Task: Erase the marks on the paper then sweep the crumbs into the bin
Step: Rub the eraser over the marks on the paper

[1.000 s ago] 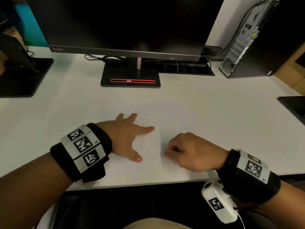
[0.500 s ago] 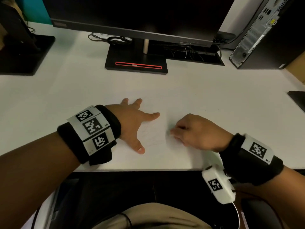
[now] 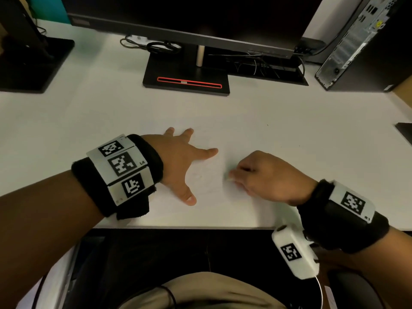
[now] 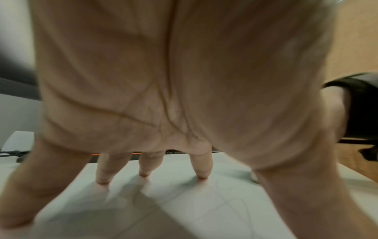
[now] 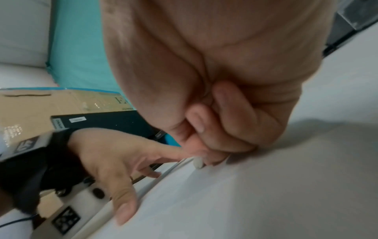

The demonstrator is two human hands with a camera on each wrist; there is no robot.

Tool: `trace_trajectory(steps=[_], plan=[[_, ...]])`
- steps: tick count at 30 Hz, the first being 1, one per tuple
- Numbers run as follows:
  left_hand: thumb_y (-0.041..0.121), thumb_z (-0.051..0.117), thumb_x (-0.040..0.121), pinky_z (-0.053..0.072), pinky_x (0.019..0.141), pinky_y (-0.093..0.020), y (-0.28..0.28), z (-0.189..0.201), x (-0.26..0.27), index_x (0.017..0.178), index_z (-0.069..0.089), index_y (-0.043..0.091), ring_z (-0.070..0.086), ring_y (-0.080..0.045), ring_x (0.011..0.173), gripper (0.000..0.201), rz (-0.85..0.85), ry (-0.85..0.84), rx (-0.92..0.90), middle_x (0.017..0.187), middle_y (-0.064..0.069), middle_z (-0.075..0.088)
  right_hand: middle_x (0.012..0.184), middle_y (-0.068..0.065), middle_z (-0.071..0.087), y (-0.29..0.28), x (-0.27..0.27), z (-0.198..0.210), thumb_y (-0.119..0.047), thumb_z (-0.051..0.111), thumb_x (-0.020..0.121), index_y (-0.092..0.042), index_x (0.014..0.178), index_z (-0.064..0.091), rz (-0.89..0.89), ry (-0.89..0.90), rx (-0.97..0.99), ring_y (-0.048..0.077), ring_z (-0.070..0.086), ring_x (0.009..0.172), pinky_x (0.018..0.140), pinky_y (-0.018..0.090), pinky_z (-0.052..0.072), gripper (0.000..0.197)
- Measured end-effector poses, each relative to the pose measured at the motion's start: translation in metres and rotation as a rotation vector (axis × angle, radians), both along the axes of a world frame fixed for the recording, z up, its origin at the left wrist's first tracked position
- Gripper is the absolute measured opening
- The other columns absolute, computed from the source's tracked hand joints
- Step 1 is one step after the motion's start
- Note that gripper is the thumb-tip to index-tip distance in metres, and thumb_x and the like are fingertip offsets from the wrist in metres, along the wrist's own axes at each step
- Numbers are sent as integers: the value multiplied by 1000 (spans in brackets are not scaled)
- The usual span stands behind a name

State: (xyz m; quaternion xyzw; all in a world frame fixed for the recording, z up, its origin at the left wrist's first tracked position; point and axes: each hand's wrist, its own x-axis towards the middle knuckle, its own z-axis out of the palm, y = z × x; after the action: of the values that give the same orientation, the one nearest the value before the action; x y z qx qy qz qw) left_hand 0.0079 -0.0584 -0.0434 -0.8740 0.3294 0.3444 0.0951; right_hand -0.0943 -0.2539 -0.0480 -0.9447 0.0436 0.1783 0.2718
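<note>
On the white desk [image 3: 289, 139], the left hand [image 3: 178, 161] presses flat, fingers spread, on the white paper sheet [image 3: 207, 179]. Right hand [image 3: 265, 177]: grip pinching a small white eraser [image 5: 198, 163] against the sheet.

White sheet of paper [image 3: 207, 175] with faint grey pencil lines on a white desk top [image 3: 289, 141]; small white eraser [image 5: 198, 162] at the right hand's fingertips. Black fabric wristbands [image 3: 153, 161] carry white plates with black-and-white square-code patterns. Black monitor stand base [image 3: 187, 79] has a red outlined slot; teal panel [image 5: 77, 48] and brown cardboard box [image 5: 40, 103] behind.
</note>
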Motion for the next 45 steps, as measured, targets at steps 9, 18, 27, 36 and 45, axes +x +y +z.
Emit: trace_trajectory(steps=[9, 18, 27, 36, 45], plan=[[76, 77, 60, 18, 117, -63, -1, 2, 0, 142, -18, 67, -22, -39, 149, 125, -7, -1, 10, 162, 0, -29, 59, 7, 62, 4, -2, -1, -34, 54, 101, 0, 71, 62, 16, -4, 5, 11, 47, 49, 57, 30, 44, 46], [77, 77, 59, 20, 117, -63, 0, 1, -1, 140, -18, 69, -21, -38, 149, 125, -4, 5, 6, 162, 0, -29, 56, 4, 52, 11, -5, -1, -33, 52, 102, -2, 66, 55, 47, -30, -38, 13, 42, 48, 48, 21, 34, 47], [76, 77, 59, 21, 117, -62, 1, 0, -1, 140, -17, 69, -20, -38, 149, 125, -5, -2, -4, 162, 0, -29, 57, 6, 52, 21, -10, -4, -34, 53, 102, 0, 70, 56, 77, -18, -27, 14, 43, 49, 49, 24, 35, 47], [79, 76, 57, 23, 116, -62, 1, -2, 1, 140, -17, 69, -18, -39, 150, 125, -11, -12, -9, 163, 0, -28, 57, 4, 52, 25, -14, -6, -34, 54, 101, -3, 69, 57, 77, -1, -23, 14, 44, 50, 50, 23, 35, 46], [80, 74, 58, 21, 117, -61, 1, -1, 0, 140, -19, 69, -18, -38, 150, 124, -18, -15, -7, 163, 2, -28, 51, 0, 44, 29, -8, -7, -31, 53, 101, -11, 57, 45, 69, -23, -58, 12, 40, 48, 48, 21, 29, 49]])
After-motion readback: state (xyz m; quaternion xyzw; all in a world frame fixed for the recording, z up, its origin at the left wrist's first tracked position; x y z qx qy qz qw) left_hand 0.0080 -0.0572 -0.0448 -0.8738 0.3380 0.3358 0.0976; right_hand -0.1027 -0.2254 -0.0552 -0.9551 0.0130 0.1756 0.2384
